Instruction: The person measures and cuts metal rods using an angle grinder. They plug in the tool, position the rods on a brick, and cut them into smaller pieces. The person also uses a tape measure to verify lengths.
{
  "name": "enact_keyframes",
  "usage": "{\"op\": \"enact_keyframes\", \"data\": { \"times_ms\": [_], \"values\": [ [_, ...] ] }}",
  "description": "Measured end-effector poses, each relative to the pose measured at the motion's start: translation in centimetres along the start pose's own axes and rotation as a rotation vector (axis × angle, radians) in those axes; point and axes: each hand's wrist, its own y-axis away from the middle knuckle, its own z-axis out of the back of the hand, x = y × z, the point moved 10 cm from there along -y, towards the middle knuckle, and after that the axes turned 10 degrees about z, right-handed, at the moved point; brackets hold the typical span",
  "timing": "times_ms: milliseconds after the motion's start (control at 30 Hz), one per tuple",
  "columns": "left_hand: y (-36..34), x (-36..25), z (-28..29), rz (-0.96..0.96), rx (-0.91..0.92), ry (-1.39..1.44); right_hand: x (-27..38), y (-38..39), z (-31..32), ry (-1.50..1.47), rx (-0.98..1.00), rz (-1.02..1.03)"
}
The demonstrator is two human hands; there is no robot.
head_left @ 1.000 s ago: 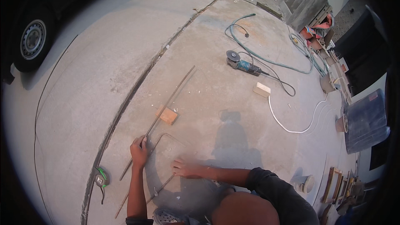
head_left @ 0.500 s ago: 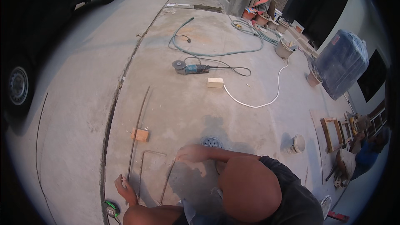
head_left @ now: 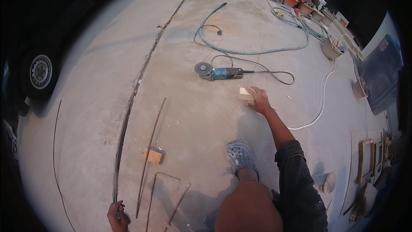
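My right hand (head_left: 259,100) reaches out and curls its fingers over the right end of a pale extension-socket box (head_left: 245,94) on the concrete. A white cable (head_left: 315,118) runs from the box's side. Beyond it lies an angle grinder (head_left: 223,73) with a blue-green and black body and a cutting disc. At the lower left, my left hand (head_left: 117,216) is closed around a tape measure, of which a bit of green shows. Beside that hand, a long steel rod (head_left: 151,157) rests across an orange brick (head_left: 153,155). Bent rods (head_left: 151,195) lie nearby.
A green hose (head_left: 253,53) loops beyond the grinder. A groove (head_left: 124,122) crosses the concrete on the left, and a dark vehicle (head_left: 40,77) stands past it. My shoe (head_left: 240,156) is planted mid-floor. A white bucket (head_left: 328,182) and wooden frames (head_left: 365,159) are at right.
My right hand has left the short rod and moved forward and right onto the socket box. My left hand has moved from the long rod to the tape measure. The view has shifted.
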Motion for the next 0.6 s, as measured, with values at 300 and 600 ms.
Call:
{"op": "enact_keyframes", "data": {
  "times_ms": [300,600],
  "values": [
    [1.9,-7.6,3.5,0.309,0.491,0.032,-7.3,4.8,6.2,0.166,0.429,-0.202],
    [-3.9,-31.9,-2.1,-0.316,0.653,-0.125,-14.2,-22.4,-3.6,-0.048,0.068,-0.015]
  ]
}}
